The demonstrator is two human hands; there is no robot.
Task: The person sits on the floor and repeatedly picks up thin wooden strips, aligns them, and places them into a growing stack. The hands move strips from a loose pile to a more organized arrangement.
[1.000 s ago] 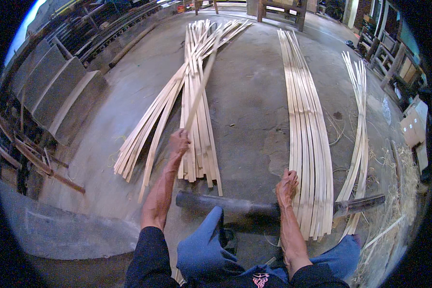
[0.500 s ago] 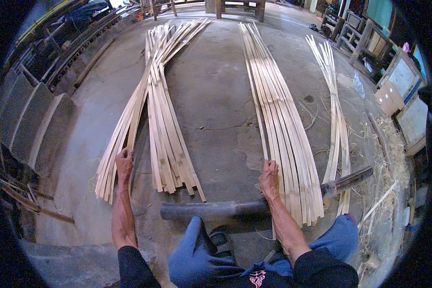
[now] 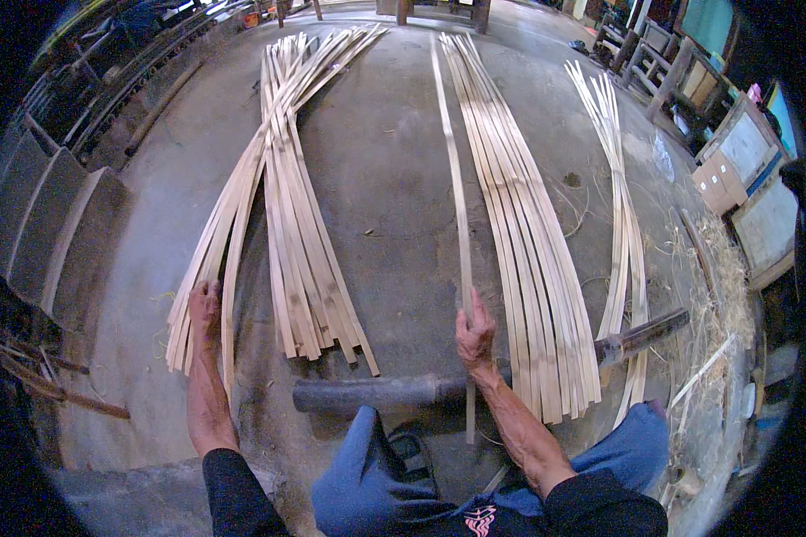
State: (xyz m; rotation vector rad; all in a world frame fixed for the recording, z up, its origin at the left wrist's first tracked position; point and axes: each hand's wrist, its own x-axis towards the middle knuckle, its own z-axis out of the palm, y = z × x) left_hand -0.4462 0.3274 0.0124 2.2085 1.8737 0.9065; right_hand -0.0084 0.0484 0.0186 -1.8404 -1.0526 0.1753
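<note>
Long, pale, flat bamboo strips lie in bundles on the concrete floor. My left hand (image 3: 204, 309), fingers curled, grips among the strips of the left crossed fan (image 3: 208, 237); which strips it holds is partly hidden. One loose strip (image 3: 231, 331) lies just right of that hand. My right hand (image 3: 476, 336) is closed around a single bamboo strip (image 3: 457, 188), which runs far ahead and sticks out below the hand. That strip stands apart, to the left of the wide middle-right bundle (image 3: 533, 259). Beside the left fan, a second bundle (image 3: 309, 259) crosses under or through it.
A dark, thick pole (image 3: 367, 394) lies crosswise before my knees, passing beneath the middle-right bundle. A thinner bundle (image 3: 620, 197) is at the right, near curly shavings (image 3: 725, 295). Concrete steps (image 3: 63, 233) stand left, a cardboard box (image 3: 718, 182) right.
My right hand has moved left, drawing one strip away from the middle-right bundle. My left hand has shifted left, leaving a strip to its right. The view has shifted slightly.
</note>
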